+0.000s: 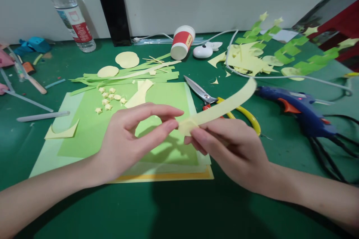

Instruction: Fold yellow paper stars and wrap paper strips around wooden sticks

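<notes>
A pale yellow paper strip (230, 105) is held up above the green sheets, its near end folded into a small flat knot (188, 127). My right hand (232, 149) pinches the strip beside that knot between thumb and fingers, and the long tail curves up to the right. At the knot's left side, the thumb and index finger of my left hand (131, 134) close on the short end, most of which they hide. Several small yellow paper stars (105, 101) lie on the green paper (84, 134) behind my left hand, next to loose yellow strips (140, 93).
Scissors (200, 90) with yellow handles lie behind my right hand. A blue glue gun (303, 108) with cables is at right. Green strips (129, 76), a paper cup (183, 42), a bottle (74, 22) and a phone (113, 11) stand or lie toward the wall.
</notes>
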Available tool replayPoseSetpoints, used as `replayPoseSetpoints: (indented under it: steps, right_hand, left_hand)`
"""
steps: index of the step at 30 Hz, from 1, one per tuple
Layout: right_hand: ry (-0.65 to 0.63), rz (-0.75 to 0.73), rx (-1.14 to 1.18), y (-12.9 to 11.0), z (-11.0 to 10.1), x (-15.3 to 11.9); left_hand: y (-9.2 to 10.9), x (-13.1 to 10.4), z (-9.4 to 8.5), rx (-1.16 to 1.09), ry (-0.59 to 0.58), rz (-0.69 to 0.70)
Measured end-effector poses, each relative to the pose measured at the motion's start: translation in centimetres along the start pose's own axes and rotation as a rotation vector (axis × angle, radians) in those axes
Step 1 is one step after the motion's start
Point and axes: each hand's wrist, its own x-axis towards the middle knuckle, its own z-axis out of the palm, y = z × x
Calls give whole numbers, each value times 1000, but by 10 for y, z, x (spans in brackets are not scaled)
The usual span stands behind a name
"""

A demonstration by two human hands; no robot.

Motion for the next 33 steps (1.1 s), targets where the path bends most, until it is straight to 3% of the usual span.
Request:
replayPoseSetpoints:
  steps: [4, 7, 24, 33]
  right_hand:
    - [-19, 214, 149, -1, 0, 2]
    - [-49, 261, 213, -2, 1, 0]
    - [36, 13, -21, 1, 10, -2]
    - [33, 3, -10, 1, 10, -2]
  left_hand:
    - [-5, -3, 0, -36, -8, 122]
    - [-8, -4, 0, -21, 10, 181]
    - [-2, -4, 6, -146, 69, -99]
    - [2, -4, 5, -6, 101, -112]
